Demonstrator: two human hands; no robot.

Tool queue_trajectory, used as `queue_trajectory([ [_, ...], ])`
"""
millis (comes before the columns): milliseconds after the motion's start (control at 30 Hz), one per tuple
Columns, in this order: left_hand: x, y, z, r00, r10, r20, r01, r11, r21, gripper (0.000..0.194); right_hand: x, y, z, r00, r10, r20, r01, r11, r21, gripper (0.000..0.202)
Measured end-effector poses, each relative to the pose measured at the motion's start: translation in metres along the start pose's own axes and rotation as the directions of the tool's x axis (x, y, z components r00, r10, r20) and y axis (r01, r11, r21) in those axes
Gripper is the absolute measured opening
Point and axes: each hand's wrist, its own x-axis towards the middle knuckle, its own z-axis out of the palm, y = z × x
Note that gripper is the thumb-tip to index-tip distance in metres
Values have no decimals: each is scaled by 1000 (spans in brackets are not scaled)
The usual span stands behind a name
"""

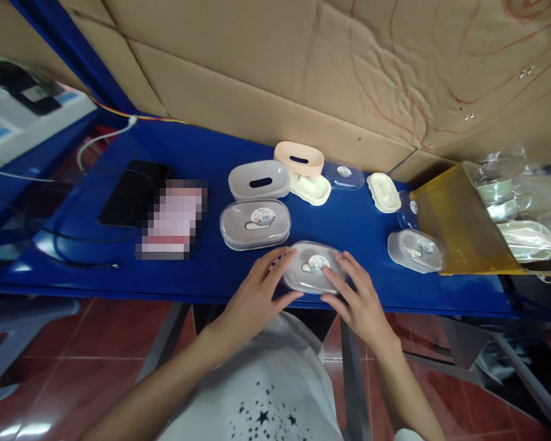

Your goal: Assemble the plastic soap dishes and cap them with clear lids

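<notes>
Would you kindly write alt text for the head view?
A person's left hand and right hand hold a grey, oval, clear-lidded plastic container on a blue table. Similar containers lie nearby, a brown cardboard box at right.

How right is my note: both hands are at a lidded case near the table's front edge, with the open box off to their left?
One side is wrong: the head view shows the open box off to the right of the left hand and right hand.

the table holds three lidded containers, two slotted shells, two trays and two loose lids.
</notes>
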Motion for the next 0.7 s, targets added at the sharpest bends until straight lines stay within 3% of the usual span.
queue_trajectory([
  [333, 1, -2, -2, 1000, -15, -3, 15, 999, -38, 65, 0, 2, -1, 999, -43, 17, 43, 999, 2, 74],
  [700, -2, -4, 1, 1000, -16, 27, 17, 999, -41, 68, -9, 5, 5, 1000, 27, 13, -28, 999, 44, 65],
])
